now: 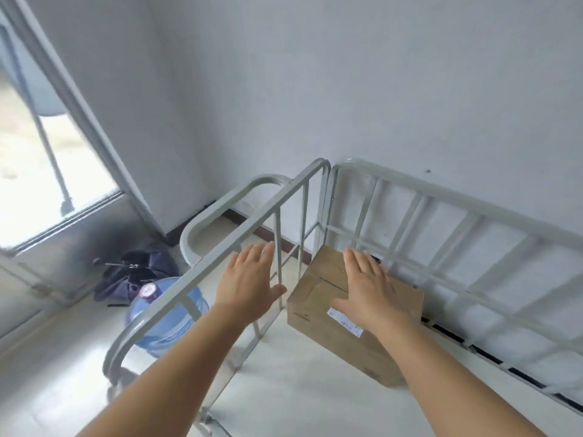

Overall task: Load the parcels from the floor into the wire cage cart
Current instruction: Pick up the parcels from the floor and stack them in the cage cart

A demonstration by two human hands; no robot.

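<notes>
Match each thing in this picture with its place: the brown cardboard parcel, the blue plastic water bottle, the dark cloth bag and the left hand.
Things:
1. brown cardboard parcel
2. blue plastic water bottle
3. dark cloth bag
4. left hand

Places:
A. on the floor near the doorway
B. inside the grey wire cage cart, under the right hand
C. open, by the cart's side rail
D. on the floor outside the cart's side rail

Pairs: 1-B, 2-D, 3-A, 4-C
</notes>
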